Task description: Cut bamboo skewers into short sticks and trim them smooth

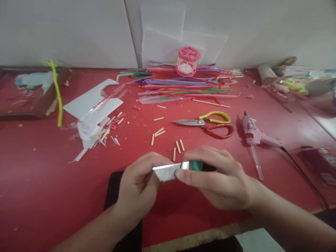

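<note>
My right hand is closed round the dark handle, part green, of a utility knife. Its wide metal blade points left, and my right thumb lies along the blade's base. At the blade's tip, my left hand is curled with its fingers together behind the blade. Whatever those fingers may pinch is hidden. Beyond my hands, several short cut wooden sticks lie on the red table. Scissors with one yellow and one red handle rest behind them.
A pink glue gun with a cord lies at right. Behind stand colourful pipe cleaners with a small pink cage-like model on top. White board scraps lie at left. A black flat object sits under my left arm.
</note>
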`<state>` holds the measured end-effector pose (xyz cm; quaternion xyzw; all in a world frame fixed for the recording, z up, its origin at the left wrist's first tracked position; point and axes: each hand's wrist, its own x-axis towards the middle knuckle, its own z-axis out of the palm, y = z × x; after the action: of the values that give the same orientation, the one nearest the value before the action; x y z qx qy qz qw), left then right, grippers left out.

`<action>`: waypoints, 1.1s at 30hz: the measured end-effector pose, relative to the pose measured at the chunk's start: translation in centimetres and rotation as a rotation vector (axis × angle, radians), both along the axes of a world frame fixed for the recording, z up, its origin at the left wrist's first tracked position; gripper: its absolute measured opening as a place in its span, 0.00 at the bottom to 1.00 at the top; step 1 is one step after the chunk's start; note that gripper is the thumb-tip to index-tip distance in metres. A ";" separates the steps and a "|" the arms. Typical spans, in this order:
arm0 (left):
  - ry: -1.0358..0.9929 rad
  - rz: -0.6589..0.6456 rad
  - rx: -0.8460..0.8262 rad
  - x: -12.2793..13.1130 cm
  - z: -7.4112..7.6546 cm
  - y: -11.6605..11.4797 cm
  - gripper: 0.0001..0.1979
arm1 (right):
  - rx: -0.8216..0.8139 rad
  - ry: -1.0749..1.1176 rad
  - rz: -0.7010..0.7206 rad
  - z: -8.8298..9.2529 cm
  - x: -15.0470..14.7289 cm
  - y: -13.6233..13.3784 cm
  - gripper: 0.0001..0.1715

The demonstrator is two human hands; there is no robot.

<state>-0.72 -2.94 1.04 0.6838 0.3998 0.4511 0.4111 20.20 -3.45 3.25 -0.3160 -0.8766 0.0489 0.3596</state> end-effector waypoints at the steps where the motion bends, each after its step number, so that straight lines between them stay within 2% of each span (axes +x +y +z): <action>1: -0.008 -0.018 -0.002 0.0 0.1 0.0 0.10 | -0.013 -0.014 0.015 0.0 -0.2 -0.1 0.19; 25: 0.014 -0.053 0.030 -0.1 0.3 0.2 0.13 | -0.100 -0.038 0.054 -0.1 -0.1 -0.4 0.21; 33: 0.053 -0.075 0.130 -0.2 0.9 0.5 0.10 | -0.121 0.006 0.062 0.5 -0.9 -0.5 0.19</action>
<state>-0.90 -2.46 1.92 0.7354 0.3545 0.4420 0.3716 19.33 -3.99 3.74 -0.3097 -0.8803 0.1139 0.3408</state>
